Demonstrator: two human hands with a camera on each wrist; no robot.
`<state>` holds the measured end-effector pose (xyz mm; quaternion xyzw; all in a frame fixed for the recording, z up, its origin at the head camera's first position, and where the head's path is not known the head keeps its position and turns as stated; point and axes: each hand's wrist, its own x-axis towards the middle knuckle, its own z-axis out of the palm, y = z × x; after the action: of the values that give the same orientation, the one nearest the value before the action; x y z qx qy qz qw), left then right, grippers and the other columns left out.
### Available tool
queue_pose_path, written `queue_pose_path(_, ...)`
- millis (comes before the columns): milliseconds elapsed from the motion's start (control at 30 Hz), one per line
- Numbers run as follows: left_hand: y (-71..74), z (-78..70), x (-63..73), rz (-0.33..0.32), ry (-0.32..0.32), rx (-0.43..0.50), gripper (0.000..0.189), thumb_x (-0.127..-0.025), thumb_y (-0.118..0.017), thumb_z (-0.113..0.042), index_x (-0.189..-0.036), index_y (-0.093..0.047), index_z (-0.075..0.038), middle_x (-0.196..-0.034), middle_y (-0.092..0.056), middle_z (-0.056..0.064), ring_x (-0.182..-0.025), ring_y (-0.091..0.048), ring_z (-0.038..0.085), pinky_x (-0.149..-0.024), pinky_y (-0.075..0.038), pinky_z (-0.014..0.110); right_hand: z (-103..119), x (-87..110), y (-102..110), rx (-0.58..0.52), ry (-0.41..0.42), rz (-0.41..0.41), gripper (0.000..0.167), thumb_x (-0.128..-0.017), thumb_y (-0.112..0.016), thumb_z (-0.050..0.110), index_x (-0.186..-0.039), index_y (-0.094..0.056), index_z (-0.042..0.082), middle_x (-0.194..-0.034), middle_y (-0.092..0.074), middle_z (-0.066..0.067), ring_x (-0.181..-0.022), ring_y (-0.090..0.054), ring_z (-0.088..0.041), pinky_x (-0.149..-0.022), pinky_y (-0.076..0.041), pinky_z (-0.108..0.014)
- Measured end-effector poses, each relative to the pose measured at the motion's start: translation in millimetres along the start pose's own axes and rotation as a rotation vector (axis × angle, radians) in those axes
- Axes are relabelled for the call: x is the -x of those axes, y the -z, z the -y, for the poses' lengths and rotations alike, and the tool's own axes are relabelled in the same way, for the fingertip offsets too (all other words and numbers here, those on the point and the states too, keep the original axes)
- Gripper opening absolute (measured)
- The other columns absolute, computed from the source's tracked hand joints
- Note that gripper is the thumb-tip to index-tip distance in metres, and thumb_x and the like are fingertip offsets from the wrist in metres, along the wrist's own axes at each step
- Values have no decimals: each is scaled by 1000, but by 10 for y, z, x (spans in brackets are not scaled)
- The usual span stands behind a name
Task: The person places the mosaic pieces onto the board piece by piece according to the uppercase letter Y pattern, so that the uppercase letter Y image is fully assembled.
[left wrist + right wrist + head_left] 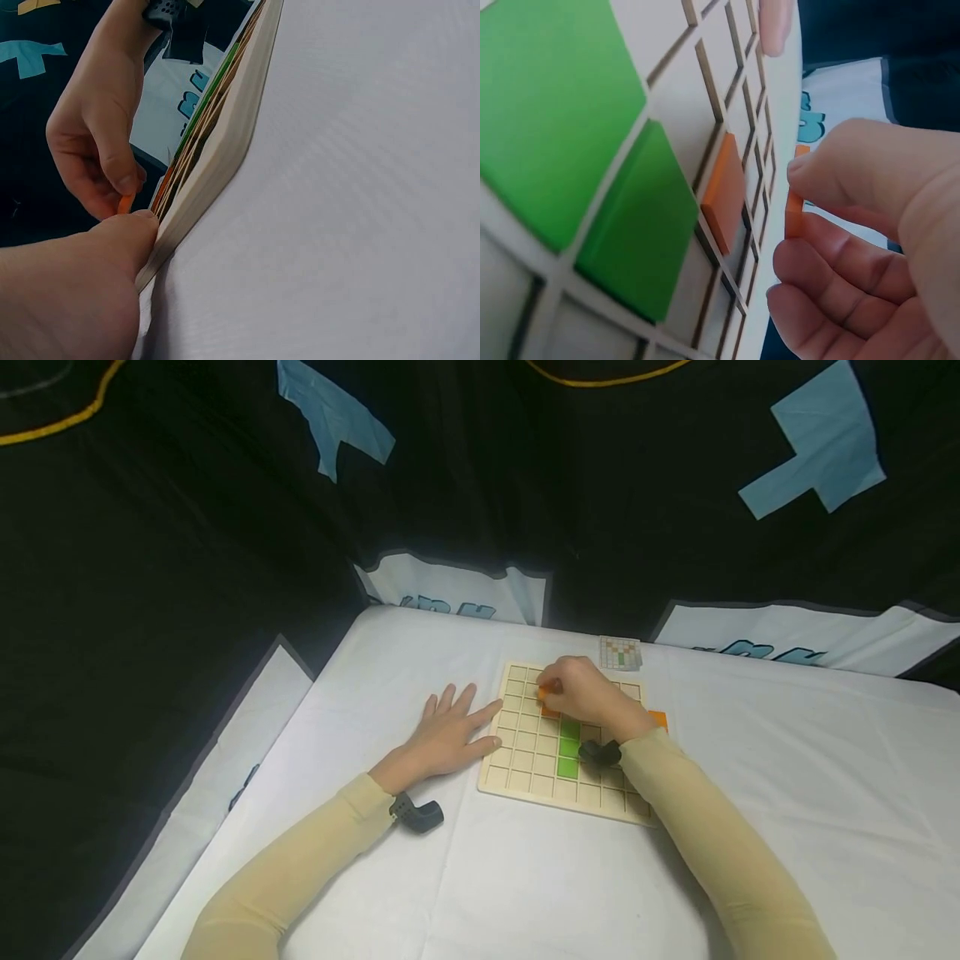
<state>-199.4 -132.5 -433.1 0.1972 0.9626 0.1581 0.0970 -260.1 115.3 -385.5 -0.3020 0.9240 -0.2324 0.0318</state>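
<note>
A wooden grid board point(524, 760) lies on the white-covered table. My left hand point(444, 737) is spread flat at its left side, with thumb and index fingertip at the edge. Above the upper part of the grid, my right hand point(588, 693) pinches an orange square tile point(796, 206) between thumb and fingers, held on edge close over the board. Below it, another orange tile point(726, 193) sits in a grid square, and green tiles point(569, 747) line up in a column nearby. The right hand and wrist cover some of the grid in the head view.
A small card with a printed grid pattern point(620, 653) lies behind the board. Another orange piece point(659, 719) shows at the board's right side, partly behind the right wrist. Dark curtains point(480, 502) with blue tape hang around the table.
</note>
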Motion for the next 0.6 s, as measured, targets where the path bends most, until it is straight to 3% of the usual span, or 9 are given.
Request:
queue_pose_path(333,-10,8,-3,9,2,-2,67,-103,-43,-58,-162,-28,-30,-172,-8,21,-157,1,50,-125,-1,68,18,-130,-95,18,-26,19,15,-92,-71,5,-105,-79,3,-104,-77,-12,-93,-65,-24,-96,-57,-41)
queue_pose_path(600,-7,9,-6,8,-3,1,67,-103,-43,-58,-162,-29,-29,-171,-8,21,-157,1,51,-124,-1,69,-5,-221,-152,47,-33,47,10,-90,-69,3,-91,-78,7,-91,-75,-7,-88,-59,-22,-94,-55,-41)
